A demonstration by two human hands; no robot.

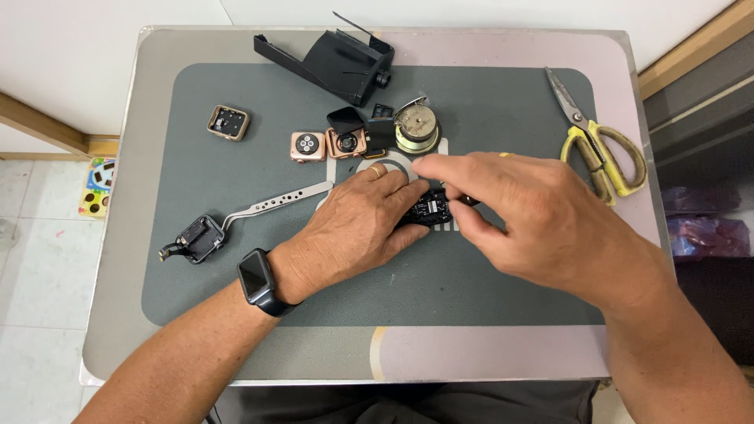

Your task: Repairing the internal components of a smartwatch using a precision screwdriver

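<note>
Hands at frame centre — your left hand [363,224] presses the black module [430,208] down, your right hand [525,212] fingers pinched on its edge; probably light, fragile — grip the sides.

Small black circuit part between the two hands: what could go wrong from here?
1. The small black circuit part is pinched between left hand and right hand; it could slip or crack.
2. The tweezers and watch cases lie close, so a wrist might knock them.

Small metal table [118,235] with a grey mat [236,275], pushed against a white wall [94,47]. Pale tiled floor [31,314] left, wood trim [47,126] too.
</note>
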